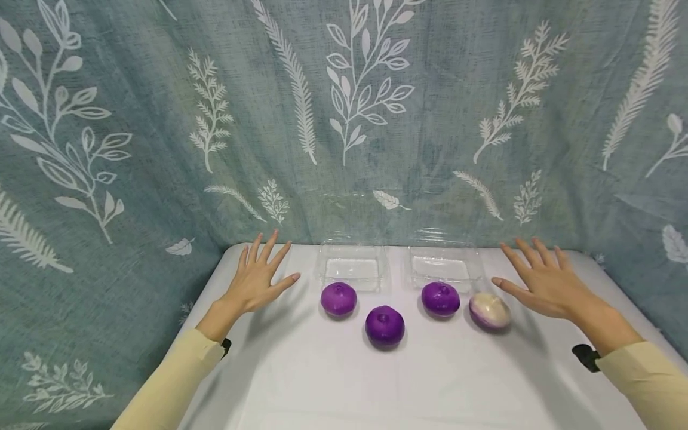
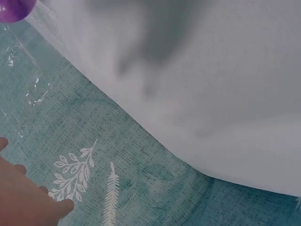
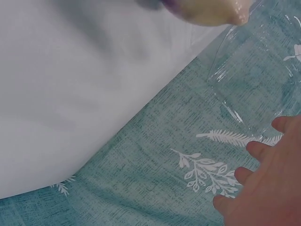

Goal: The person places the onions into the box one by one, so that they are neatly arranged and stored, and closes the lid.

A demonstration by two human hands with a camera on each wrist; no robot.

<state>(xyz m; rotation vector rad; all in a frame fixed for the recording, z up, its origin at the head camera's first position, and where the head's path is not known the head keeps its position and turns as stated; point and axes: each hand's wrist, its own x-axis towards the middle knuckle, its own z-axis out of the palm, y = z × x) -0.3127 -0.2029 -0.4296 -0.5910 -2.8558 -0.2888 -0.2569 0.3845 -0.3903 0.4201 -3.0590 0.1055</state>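
Both hands hover over the white table with fingers spread, holding nothing. My left hand [image 1: 255, 280] is left of a clear plastic clamshell box [image 1: 352, 267] with its lid up. On the other side, my right hand [image 1: 550, 283] is right of a second clear box [image 1: 441, 269], also with its lid up. Three round purple onion-like vegetables lie before the boxes: one at left [image 1: 338, 299], a darker one in the middle [image 1: 384, 326], another at right [image 1: 441, 299]. Nearest my right hand rests a cream-and-purple vegetable [image 1: 490, 311], turned on its side.
The white table [image 1: 398, 388] ends just behind the boxes. A blue-green curtain [image 1: 242, 119] with white leaf prints hangs behind it and along both sides. Dark straps [image 1: 586, 357] show at the wrists, by the cream sleeves.
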